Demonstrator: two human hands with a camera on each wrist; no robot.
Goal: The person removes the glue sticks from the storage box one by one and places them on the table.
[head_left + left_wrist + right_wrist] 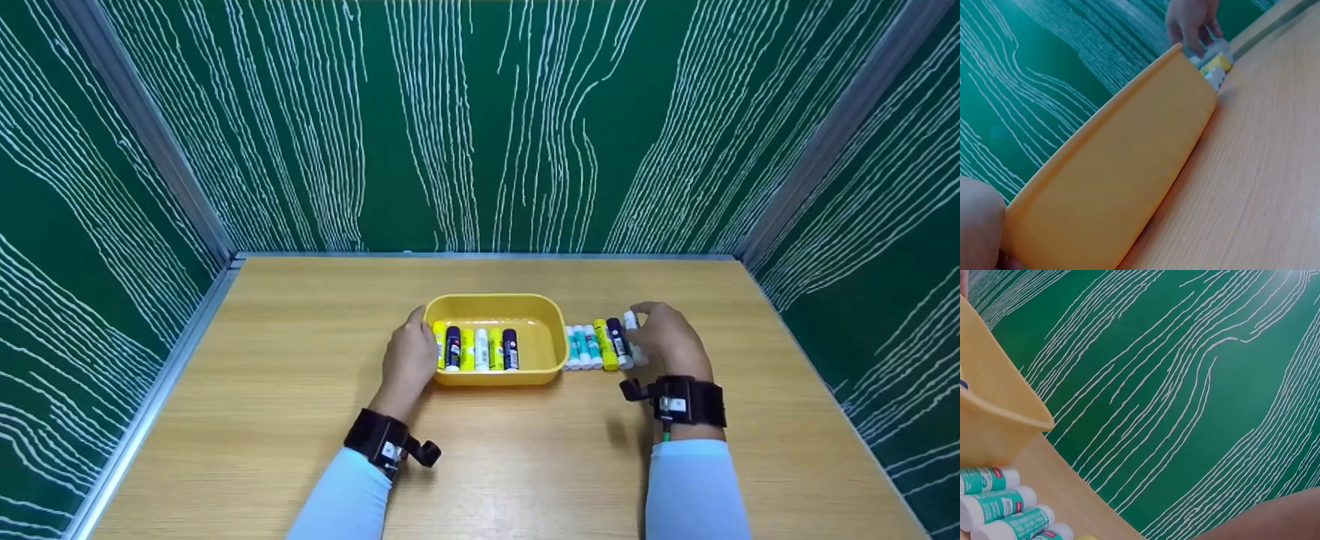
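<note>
Place: booth-like work area | white-lined green panels [484,112] on three sides | metal corner posts [150,127] | wood-grain tabletop [525,450]

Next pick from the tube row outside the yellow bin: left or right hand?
Right, probably. The right hand is at the outer end of the tube row; the left hand holds the yellow bin at the opposite side.
</note>
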